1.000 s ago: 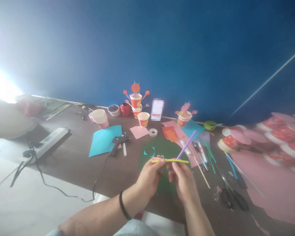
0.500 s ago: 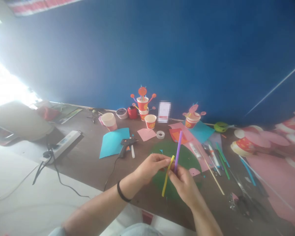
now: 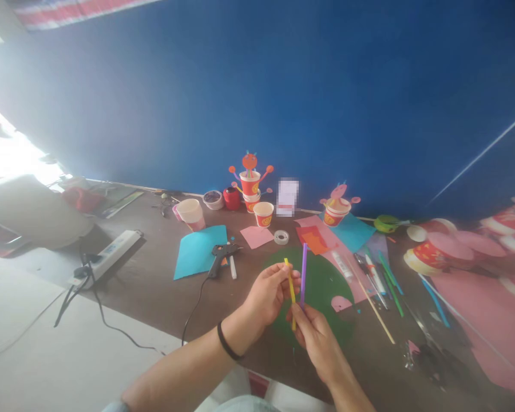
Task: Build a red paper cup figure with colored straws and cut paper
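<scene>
My left hand (image 3: 269,293) is closed, thumb and fingers pinching the upper part of a yellow straw (image 3: 290,285). Lower down, the thumb of my right hand (image 3: 317,332) presses on the same straw, and a purple straw (image 3: 304,269) stands up from those fingers, its lower end hidden. Both straws are nearly upright, side by side with a narrow gap. Beneath the hands lies a round green mat (image 3: 326,286), with a cut pink paper piece (image 3: 341,304) at its right.
A black glue gun (image 3: 221,257) rests on blue paper (image 3: 193,252). Paper-cup figures (image 3: 250,186) stand along the wall beside a paper cup (image 3: 263,214). Tape (image 3: 281,237), a wooden stick (image 3: 375,309), scissors (image 3: 429,357) and a power strip (image 3: 111,254) lie around.
Both straws have turned more upright, and the purple one has moved left and down. My left hand now grips nearer the yellow straw's top, my right hand nearer its bottom.
</scene>
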Available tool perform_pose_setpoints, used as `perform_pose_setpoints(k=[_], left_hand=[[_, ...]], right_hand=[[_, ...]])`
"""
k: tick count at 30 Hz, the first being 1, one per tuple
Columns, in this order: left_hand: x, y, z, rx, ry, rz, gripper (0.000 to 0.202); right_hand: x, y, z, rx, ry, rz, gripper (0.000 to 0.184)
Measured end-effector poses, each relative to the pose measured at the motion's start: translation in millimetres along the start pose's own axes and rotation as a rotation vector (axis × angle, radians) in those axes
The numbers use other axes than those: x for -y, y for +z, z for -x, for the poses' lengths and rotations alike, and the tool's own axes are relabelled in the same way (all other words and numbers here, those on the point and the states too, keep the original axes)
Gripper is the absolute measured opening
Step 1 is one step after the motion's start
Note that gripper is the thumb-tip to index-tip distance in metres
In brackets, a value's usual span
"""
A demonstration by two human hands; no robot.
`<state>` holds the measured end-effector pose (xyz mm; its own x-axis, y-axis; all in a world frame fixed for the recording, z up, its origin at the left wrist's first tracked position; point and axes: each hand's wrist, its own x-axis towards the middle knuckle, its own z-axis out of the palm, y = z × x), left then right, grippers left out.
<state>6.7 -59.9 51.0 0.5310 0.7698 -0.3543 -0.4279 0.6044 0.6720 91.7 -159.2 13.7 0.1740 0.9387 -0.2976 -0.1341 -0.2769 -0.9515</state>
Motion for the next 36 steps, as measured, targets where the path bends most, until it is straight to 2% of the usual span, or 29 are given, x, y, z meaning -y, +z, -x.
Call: perform_pose_setpoints(k=[4, 11, 18, 22, 29, 36], left_hand=[[-8.3, -5.5, -3.6, 0.003, -0.019, -0.04, 0.019], [2.0, -6.2, -0.6, 0.07, -0.017, -0.106, 0.027], [6.6, -7.2, 0.4, 0.06, 0.023, -0.121, 0.026], [7.8, -6.7, 0.5, 0.07, 0.015, -0.104, 0.026], [10.5, 0.4, -3.9, 0.054, 0.014, -0.146, 0.027], [14.0, 19.3, -7.1, 0.081, 0.035, -0.189, 0.023]], right_hand=[[-5.3, -7.7, 8.1, -0.037, -0.005, 0.095, 0.041], [-14.6, -10.0, 7.7, 0.065, 0.04, 0.18, 0.046], [-12.4, -7.0, 11.3, 0.176, 0.126, 0.202, 0.053], [-13.1, -7.3, 12.7, 0.154, 0.137, 0.204, 0.052], [-0.2, -11.6, 13.2, 0.182, 0.119, 0.189, 0.049], [1.2, -20.2, 13.4, 0.076, 0.009, 0.19, 0.041]])
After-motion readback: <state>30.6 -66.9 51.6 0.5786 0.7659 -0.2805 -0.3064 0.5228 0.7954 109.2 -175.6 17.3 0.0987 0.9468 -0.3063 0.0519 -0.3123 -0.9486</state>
